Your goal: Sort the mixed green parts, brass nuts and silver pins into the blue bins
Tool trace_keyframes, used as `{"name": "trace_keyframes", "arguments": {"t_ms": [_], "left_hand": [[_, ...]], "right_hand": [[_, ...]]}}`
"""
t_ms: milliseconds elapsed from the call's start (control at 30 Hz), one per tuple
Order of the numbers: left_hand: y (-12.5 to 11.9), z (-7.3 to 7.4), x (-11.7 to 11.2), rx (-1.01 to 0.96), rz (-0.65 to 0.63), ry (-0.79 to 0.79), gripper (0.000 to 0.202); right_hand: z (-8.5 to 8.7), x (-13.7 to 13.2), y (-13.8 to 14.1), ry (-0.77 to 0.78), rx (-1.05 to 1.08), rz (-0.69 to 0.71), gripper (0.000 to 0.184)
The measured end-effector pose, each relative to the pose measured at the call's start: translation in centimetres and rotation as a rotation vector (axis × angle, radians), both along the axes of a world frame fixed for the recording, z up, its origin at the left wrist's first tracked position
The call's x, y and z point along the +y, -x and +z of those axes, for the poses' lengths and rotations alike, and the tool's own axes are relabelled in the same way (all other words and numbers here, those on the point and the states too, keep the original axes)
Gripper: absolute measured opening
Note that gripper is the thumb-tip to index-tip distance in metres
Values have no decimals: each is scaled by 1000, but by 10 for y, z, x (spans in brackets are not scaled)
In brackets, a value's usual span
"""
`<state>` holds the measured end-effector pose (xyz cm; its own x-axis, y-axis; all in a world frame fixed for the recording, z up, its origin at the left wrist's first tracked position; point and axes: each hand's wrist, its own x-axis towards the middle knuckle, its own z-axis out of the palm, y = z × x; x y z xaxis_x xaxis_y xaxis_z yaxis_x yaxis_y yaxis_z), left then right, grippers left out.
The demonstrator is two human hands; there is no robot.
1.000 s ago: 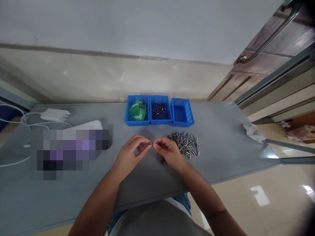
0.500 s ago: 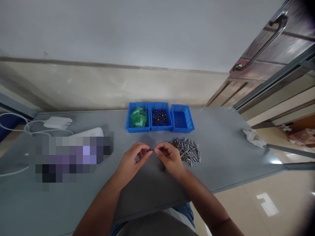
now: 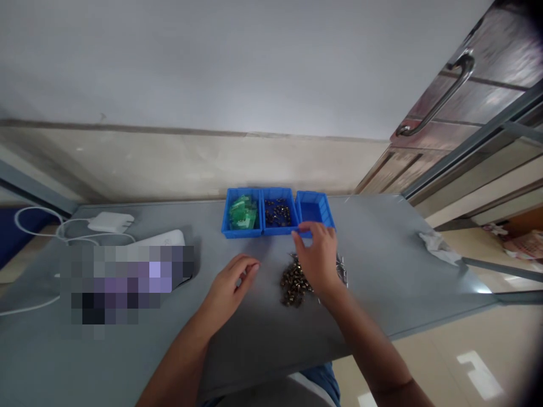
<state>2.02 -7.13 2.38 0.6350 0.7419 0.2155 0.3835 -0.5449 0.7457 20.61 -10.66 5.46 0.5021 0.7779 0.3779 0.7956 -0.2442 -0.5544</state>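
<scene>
My hands have parted from the small metal piece they met over, so that joint handling seems done. My right hand [image 3: 319, 257], fingers curled, is before the right blue bin [image 3: 326, 208]; my left hand [image 3: 224, 288], fingertips nearly meeting, is left of the brassy fittings [image 3: 293, 289] piled on the table [image 3: 382, 249]. I can't tell which grips the piece, if either.

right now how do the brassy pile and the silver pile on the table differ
Colour: the brassy pile is dark gold-brown, while the silver pile is bright grey.
Shape: the brassy pile's pieces look short and stubby; the silver pile's look thin and pin-like.
View: most of the brassy pile shows, while the right hand hides much of the silver pile.
Both are loose heaps of small, shiny parts on the grey table.
</scene>
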Motion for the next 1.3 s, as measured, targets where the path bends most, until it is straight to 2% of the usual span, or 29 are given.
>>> {"name": "trace_keyframes", "arguments": {"t_ms": [67,133,200,300,400,467,567,633,767,867,1000,1300], "left_hand": [[0,-1,0,5,0,-10,15],[0,-2,0,19,-8,0,16],[-1,-3,-1,22,-19,12,16],[-1,-4,-1,19,-25,9,16],[-1,-4,-2,29,-32,7,16],[-1,-4,-2,37,-39,16,16],[-2,-6,-2,31,-55,29,14],[-3,-9,-3,8,-58,27,12],[-4,-13,-3,-62,-25,12,11],[-4,-13,-3,-101,-1,-2,9],[-4,-11,-3,-101,-22,-7,9],[-5,-6,-4,-124,-7,-54,9]], "right_hand": [[-21,1,0,268,-49,-2,15],[-34,-1,1,446,-99,-3,17],[-40,-2,2,537,-139,12,17],[-41,1,-1,588,-153,39,16],[-41,4,-6,521,-82,70,15],[-40,4,-7,383,68,123,13],[-38,-1,-1,161,470,258,12],[-37,-5,8,80,790,338,15],[-41,-14,29,71,1374,375,19],[-47,-18,37,75,1641,364,19],[-50,-18,39,75,1740,396,18],[-52,-20,39,135,1753,429,16]]}}
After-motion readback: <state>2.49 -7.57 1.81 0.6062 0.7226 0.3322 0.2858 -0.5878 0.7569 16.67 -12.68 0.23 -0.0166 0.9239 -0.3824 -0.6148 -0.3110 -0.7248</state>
